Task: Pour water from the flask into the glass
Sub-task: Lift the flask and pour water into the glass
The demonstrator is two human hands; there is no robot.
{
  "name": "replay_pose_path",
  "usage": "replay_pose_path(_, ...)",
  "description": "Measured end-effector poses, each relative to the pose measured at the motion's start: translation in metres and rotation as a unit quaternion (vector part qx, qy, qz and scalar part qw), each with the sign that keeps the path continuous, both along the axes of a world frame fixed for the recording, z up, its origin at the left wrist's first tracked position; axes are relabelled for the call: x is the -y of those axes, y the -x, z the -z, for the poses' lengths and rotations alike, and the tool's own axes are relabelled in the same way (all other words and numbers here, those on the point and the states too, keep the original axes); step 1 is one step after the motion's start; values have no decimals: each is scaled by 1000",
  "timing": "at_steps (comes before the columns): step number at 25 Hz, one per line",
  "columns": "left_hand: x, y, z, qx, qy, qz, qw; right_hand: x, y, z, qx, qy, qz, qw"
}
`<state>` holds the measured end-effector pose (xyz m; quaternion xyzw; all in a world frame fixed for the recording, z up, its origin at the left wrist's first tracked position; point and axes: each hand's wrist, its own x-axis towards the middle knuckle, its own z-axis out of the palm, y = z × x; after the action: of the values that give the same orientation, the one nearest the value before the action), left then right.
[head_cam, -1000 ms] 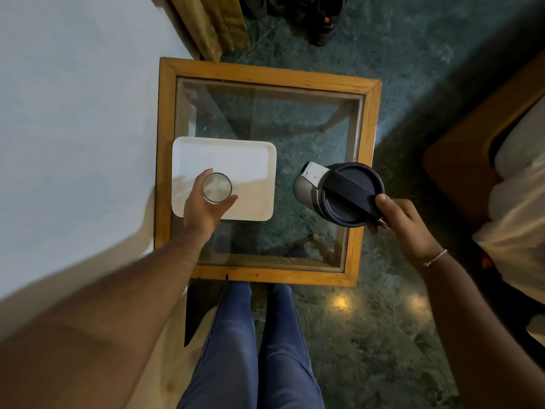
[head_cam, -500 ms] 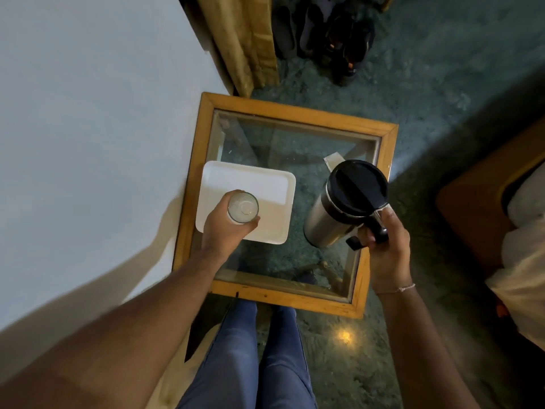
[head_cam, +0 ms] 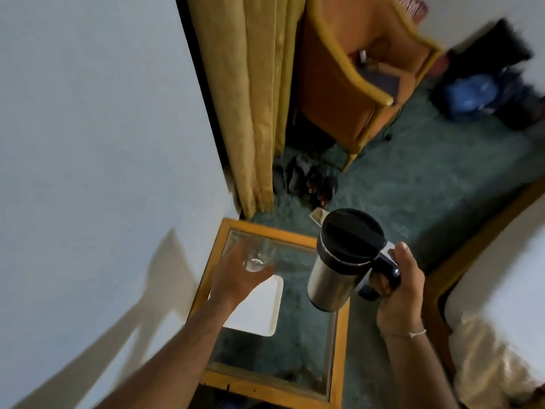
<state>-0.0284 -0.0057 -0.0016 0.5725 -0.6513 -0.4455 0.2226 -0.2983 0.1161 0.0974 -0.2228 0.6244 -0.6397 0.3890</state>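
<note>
My left hand point(head_cam: 236, 280) grips a clear glass point(head_cam: 259, 255), lifted off the white tray point(head_cam: 259, 311) and tilted away from me; it is blurred. My right hand point(head_cam: 398, 290) holds the steel flask point(head_cam: 333, 278) by its black handle. The flask has a black lid, stands nearly upright in the air, and hangs to the right of the glass, apart from it. Both are above the glass-topped table point(head_cam: 339, 349) with a wooden frame.
A pale wall point(head_cam: 88, 172) runs along the left of the table. A yellow curtain point(head_cam: 253, 98), several shoes point(head_cam: 306, 181) and an orange armchair point(head_cam: 354, 93) lie beyond. A bed with white bedding point(head_cam: 501, 335) stands on the right.
The view has swung upward and blurred. My left hand raised the glass off the tray. The flask rose higher, still upright in my right hand.
</note>
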Motion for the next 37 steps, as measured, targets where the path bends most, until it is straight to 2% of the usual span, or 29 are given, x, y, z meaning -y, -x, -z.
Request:
replay_pose_path(2, 16, 7, -56, -32, 35, 13, 999, 14, 2, -50, -5, 8, 24, 1000)
replay_pose_path(7, 54, 23, -186, -75, 123, 30, 989, 45, 19, -179, -22, 40, 8, 999)
replay_pose_path(12, 78, 33, -294, -122, 193, 33, 973, 76, 35, -312, -69, 74, -88, 991)
replay_pose_path(16, 81, 35, -352, -147, 190, 50, 969, 87, 35, -406, -125, 71, -168, 975)
replay_pose_path(20, 75, 35, -391, -184, 191, 53, 963, 92, 24, -478, -229, 5, -243, 942)
replay_pose_path(23, 63, 33, -415, -195, 206, 68, 957, 94, 7, -520, -337, -58, -303, 889)
replay_pose_path(28, 50, 27, -433, -176, 226, 82, 955, 106, -22, -557, -422, -164, -379, 807)
replay_pose_path(37, 44, 16, -436, -160, 243, 75, 954, 129, -29, -577, -487, -236, -356, 762)
